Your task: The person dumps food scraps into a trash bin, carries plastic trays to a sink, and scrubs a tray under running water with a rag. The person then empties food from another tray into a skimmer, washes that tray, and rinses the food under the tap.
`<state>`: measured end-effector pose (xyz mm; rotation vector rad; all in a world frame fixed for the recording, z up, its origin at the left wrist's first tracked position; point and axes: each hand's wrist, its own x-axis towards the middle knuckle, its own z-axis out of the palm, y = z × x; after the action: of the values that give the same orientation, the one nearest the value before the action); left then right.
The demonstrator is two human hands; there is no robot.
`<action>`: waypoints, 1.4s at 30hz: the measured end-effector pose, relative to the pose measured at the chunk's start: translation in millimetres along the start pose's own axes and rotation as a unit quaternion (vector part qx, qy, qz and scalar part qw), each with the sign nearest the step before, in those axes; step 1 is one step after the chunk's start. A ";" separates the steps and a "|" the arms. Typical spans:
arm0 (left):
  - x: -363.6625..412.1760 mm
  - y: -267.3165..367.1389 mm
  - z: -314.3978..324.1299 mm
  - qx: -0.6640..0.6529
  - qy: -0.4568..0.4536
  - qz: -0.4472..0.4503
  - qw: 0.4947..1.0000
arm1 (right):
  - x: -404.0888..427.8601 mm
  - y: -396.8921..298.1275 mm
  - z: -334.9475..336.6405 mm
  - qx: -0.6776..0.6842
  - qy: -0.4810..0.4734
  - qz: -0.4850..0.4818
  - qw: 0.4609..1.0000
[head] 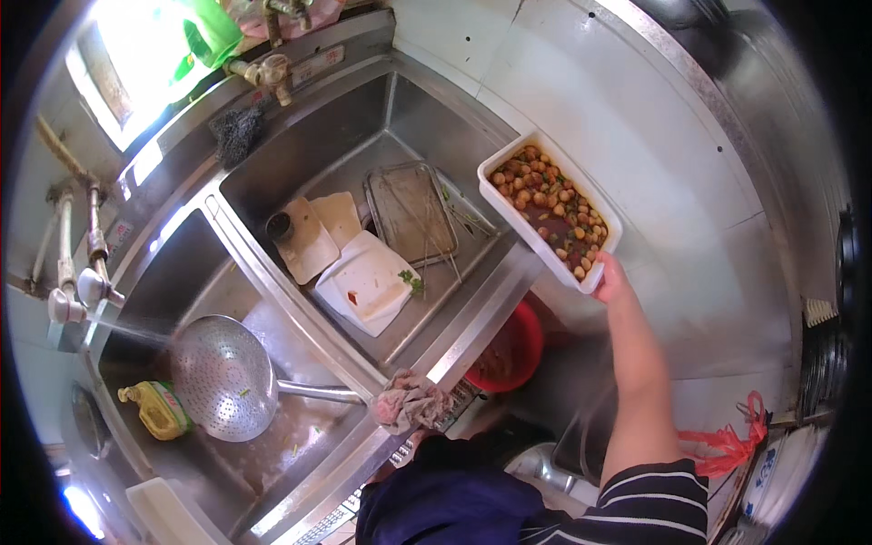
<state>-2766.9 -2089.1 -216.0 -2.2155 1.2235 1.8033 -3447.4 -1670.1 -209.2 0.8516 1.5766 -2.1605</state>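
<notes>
My right hand [611,277] grips the near corner of a white rectangular tub [487,178] of small round food pieces in brown sauce with bits of green. The tub is over the right edge of a steel double sink. My left hand is out of view. In the right basin lie a white square dish [371,272], beige plates [306,245], a metal tray [412,218] and thin skewers. A large perforated strainer [225,381] lies in the left basin, its handle reaching the basin's near edge, with water spraying towards it from a tap [67,305].
A yellow bottle [160,411] stands beside the strainer. A crumpled rag [409,402] rests on the sink's front rim. Below the rim is a red basin [521,347]. A dark scouring pad [237,133] lies on the back ledge, and a red plastic bag [729,436] hangs at right.
</notes>
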 end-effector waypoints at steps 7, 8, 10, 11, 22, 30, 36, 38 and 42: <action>-37.6 12.1 45.7 0.035 0.032 0.127 0.991 | -15.1 4.8 2.3 0.004 -0.009 -0.034 0.999; -59.4 41.3 58.3 0.109 0.049 0.147 0.982 | -29.6 0.4 13.5 0.012 -0.047 -0.029 0.998; -97.1 81.2 69.6 0.254 0.098 0.164 0.948 | -60.3 3.6 55.5 -0.006 -0.084 -0.009 0.996; -95.7 82.1 71.2 0.250 0.143 0.227 0.931 | -70.1 0.3 65.8 -0.012 -0.118 0.004 0.993; -18.7 132.3 35.6 0.151 0.247 0.501 0.815 | -217.6 86.1 275.4 -0.059 -0.208 0.091 0.972; -6.2 146.5 26.6 0.232 0.273 0.489 0.795 | -218.3 159.6 341.3 -0.150 -0.306 0.072 0.937; -0.4 154.7 31.5 0.303 0.303 0.481 0.765 | -246.9 200.3 385.1 -0.212 -0.306 0.003 0.928; -0.2 155.5 29.2 0.299 0.296 0.478 0.771 | -248.4 213.0 391.5 -0.235 -0.281 -0.030 0.930; 1.3 154.0 29.1 0.289 0.292 0.476 0.778 | -269.6 246.4 417.5 -0.251 -0.286 -0.110 0.918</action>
<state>-2880.0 -2182.0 -159.9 -1.8803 2.8967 0.4873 -3209.7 -2165.4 -133.0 -0.1195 1.8139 -1.7550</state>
